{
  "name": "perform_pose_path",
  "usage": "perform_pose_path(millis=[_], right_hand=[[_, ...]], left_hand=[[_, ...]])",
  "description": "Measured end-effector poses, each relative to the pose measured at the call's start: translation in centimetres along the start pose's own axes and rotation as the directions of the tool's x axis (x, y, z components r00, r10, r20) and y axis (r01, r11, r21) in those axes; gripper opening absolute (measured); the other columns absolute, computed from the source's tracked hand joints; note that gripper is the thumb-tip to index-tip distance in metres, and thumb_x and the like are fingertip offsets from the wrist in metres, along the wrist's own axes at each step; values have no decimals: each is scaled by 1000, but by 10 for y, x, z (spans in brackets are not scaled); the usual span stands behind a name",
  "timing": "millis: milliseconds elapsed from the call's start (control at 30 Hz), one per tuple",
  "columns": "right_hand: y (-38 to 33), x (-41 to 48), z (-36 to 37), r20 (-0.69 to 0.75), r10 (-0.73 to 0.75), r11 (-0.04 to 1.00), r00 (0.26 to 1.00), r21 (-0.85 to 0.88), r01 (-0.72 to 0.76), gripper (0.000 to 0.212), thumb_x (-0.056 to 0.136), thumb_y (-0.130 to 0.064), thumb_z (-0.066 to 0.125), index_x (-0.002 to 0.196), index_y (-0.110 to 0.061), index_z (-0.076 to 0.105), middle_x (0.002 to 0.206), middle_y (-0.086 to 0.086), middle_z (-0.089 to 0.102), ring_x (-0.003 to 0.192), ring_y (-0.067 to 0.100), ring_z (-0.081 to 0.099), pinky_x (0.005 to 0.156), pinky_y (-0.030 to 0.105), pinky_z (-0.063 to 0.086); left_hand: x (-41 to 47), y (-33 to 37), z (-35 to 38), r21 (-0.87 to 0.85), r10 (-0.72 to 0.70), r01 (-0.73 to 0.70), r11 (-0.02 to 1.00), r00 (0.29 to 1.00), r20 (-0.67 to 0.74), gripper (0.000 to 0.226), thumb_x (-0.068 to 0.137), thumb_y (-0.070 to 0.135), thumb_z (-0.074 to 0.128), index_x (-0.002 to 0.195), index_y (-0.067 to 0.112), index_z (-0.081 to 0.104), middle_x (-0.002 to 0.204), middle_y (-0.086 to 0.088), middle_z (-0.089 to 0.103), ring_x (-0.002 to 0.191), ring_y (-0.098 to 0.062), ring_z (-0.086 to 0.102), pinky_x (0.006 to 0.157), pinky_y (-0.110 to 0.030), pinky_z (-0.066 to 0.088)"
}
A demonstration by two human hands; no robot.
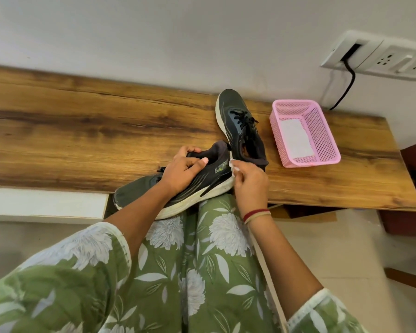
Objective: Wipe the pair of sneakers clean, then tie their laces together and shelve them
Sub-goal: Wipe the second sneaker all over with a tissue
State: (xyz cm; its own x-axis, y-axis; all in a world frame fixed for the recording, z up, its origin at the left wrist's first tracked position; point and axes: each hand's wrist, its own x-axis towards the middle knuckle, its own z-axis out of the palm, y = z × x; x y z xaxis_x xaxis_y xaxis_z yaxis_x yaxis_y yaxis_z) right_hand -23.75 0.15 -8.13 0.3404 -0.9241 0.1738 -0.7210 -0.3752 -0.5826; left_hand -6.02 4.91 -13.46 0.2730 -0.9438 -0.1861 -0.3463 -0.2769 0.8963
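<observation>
While left hand (181, 170) grips near sneaker (197, 186), right hand (249, 183) pinches white wipe (233, 164) at its heel | step: wiping | next, likely: far sneaker (240, 126) beyond grip

Most of wipe (233, 165) hidden in right hand (250, 186) — sneaker logo (221, 168) unreadable, socket plate (394, 61) cropped.

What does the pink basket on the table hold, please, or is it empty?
Not empty: a flat white sheet lies on the pink basket's bottom, seen through its open top. Paper or cloth, cannot tell.
</observation>
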Motion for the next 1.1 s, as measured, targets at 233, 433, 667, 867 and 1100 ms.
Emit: perform_pose_path(millis=[233, 433, 667, 867, 1100], right_hand=[[-11, -20, 5, 70, -169, 984, 983, -40, 172, 22, 87, -3, 52, 97, -6, 71, 93, 11, 64, 85, 26, 59, 75, 37, 51], [-20, -36, 12, 122, -353, 922, 927, -122, 367, 24, 84, -4, 50, 98, -4, 70, 95, 9, 66, 86, 26, 58, 79, 26, 42], [-29, -30, 14, 133, -360, 917, 923, -130, 377, 27, 82, -6, 45, 93, -5, 69, 93, 8, 67, 86, 26, 58, 81, 25, 40], [-25, -13, 14, 27, -136, 989, 990, -52, 137, 24, 83, -1, 47, 92, -4, 69, 94, 10, 66, 88, 27, 56, 81, 34, 47], [-8, 0, 12, -72, -10, 997, 997, 80, 16, 23, 82, 5, 51, 90, -6, 69, 95, 9, 66, 90, 23, 60, 86, 41, 49]], left_hand=[[1, 1, -1, 1, -7, 7, 1000, 1000, 8, 37, 82, 54, 46, 64, 28, 66, 119, 11, 43, 115, -15, 49, 100, -37, 38], [1, 1, -1, -14, -17, 17, 1000, 1000, 10, 35, 81, 55, 46, 63, 31, 65, 119, 12, 43, 116, -15, 48, 103, -40, 37], [3, -1, -2, -31, -27, 27, 999, 1000, 16, 34, 79, 60, 46, 62, 37, 64, 118, 13, 43, 118, -17, 47, 104, -42, 36], [1, 3, -3, -43, -28, 28, 999, 1000, 11, 34, 81, 57, 46, 57, 38, 61, 117, 13, 44, 116, -16, 48, 101, -42, 38], [4, -1, -3, -11, -16, 16, 1000, 1000, 16, 45, 89, 49, 51, 75, 13, 73, 118, 12, 44, 112, -12, 49, 101, -41, 38]])
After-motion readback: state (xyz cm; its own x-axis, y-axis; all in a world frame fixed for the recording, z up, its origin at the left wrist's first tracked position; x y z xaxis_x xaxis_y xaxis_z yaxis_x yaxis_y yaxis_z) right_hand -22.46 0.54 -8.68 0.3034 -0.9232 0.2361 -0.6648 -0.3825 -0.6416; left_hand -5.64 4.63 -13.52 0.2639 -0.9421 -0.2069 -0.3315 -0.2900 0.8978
